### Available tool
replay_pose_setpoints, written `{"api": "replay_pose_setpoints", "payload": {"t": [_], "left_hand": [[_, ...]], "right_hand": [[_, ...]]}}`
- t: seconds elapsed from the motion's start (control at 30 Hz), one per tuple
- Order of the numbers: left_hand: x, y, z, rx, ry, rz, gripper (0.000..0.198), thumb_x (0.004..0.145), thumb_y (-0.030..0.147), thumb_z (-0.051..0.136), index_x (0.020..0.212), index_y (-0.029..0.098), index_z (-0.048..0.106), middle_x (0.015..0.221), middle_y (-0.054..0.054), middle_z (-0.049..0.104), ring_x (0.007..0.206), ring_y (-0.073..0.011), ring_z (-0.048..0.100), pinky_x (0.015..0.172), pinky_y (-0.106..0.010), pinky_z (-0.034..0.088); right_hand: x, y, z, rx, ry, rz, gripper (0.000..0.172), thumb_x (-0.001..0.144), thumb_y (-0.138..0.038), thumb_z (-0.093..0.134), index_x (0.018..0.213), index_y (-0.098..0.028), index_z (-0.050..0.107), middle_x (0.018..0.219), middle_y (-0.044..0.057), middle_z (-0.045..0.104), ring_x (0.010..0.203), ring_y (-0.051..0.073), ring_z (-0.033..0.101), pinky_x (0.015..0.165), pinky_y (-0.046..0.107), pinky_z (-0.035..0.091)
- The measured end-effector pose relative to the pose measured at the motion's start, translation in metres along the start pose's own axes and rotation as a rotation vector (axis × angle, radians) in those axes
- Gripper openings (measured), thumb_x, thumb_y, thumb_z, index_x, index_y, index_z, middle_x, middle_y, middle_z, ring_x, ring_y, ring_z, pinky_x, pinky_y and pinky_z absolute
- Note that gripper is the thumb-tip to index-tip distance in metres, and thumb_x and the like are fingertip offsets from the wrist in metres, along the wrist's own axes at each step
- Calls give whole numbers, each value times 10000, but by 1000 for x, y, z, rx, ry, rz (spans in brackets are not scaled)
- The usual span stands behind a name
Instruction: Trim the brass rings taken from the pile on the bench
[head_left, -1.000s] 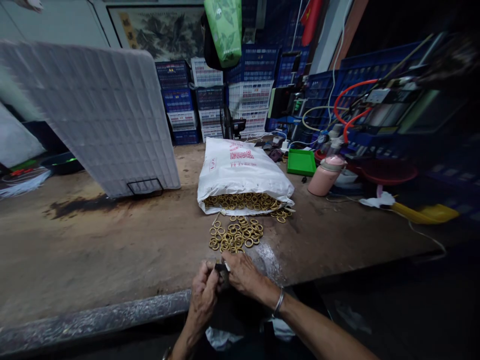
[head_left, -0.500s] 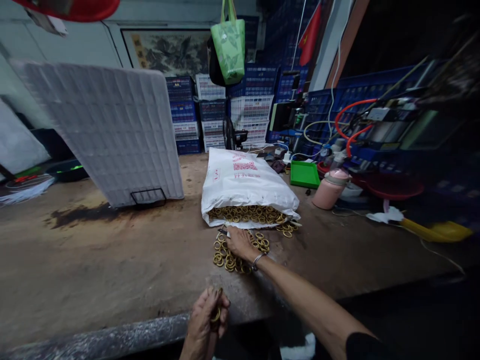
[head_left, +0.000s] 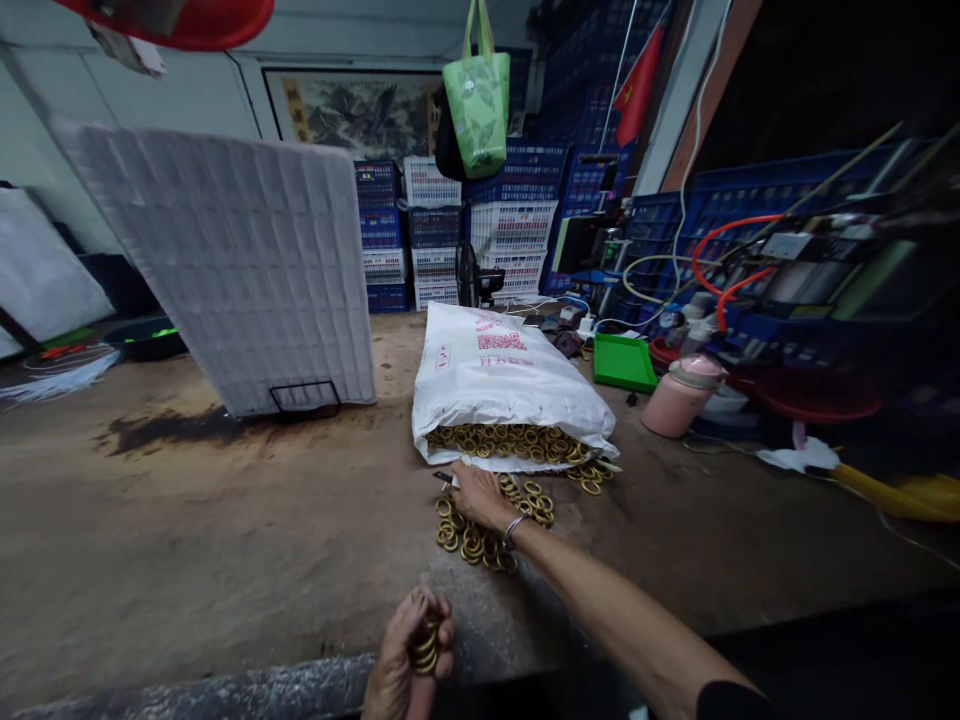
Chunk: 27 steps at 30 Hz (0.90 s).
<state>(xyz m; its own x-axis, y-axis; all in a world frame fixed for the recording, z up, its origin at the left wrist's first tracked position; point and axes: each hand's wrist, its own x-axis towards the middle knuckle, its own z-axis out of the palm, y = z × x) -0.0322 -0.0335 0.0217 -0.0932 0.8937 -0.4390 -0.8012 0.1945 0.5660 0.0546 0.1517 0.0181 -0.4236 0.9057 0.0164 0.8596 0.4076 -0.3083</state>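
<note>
My left hand (head_left: 415, 640) is closed around several brass-coloured rings (head_left: 425, 652), stacked in the curled fingers above the table's front edge. Over a loose heap of the same rings (head_left: 472, 543) reaches my right hand (head_left: 482, 497), a bracelet on its wrist. From its fingers a slim dark-tipped tool (head_left: 444, 478) with a pale part sticks out to the left; its exact kind is unclear. Just beyond lies a white woven sack (head_left: 510, 385) with red print, its open mouth facing me and full of rings (head_left: 510, 440).
A padded grey-white panel (head_left: 232, 270) stands in a black wire stand on the left of the table (head_left: 225, 540). To the right are a green tray (head_left: 624, 362), a pink jar (head_left: 681, 397) and a machine with orange hoses (head_left: 810, 265). Stacked crates (head_left: 514, 225) line the back.
The view has shifted slightly, so the scene sits lower and further right. My left hand has turned, showing more of the rings in it. My right hand stays at the loose heap.
</note>
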Motion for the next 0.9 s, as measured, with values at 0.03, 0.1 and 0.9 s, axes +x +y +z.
{"api": "replay_pose_setpoints", "payload": {"t": [0.03, 0.1, 0.9], "left_hand": [[-1, 1, 1, -11, 20, 2, 280, 539, 338, 751, 644, 145, 577, 663, -5, 577, 526, -71, 486, 394, -161, 326], [0, 3, 1, 14, 46, 19, 287, 537, 336, 754, 650, 143, 574, 678, -11, 582, 543, -79, 498, 401, -163, 337], [2, -15, 11, 608, 25, 227, 285, 692, 464, 575, 784, 206, 501, 460, 96, 419, 340, -42, 334, 339, -141, 230]], "right_hand": [[-3, -1, -2, -2, 5, -5, 257, 764, -288, 458, 989, -176, 510, 826, 68, 607, 768, 192, 556, 623, 260, 312], [-13, -4, -8, 26, 22, -31, 221, 763, -266, 453, 956, -187, 526, 815, 51, 600, 754, 175, 540, 619, 248, 306], [-119, -22, -22, 1093, -142, 73, 159, 698, -293, 509, 626, -151, 504, 569, -45, 462, 549, 76, 401, 534, 183, 330]]}}
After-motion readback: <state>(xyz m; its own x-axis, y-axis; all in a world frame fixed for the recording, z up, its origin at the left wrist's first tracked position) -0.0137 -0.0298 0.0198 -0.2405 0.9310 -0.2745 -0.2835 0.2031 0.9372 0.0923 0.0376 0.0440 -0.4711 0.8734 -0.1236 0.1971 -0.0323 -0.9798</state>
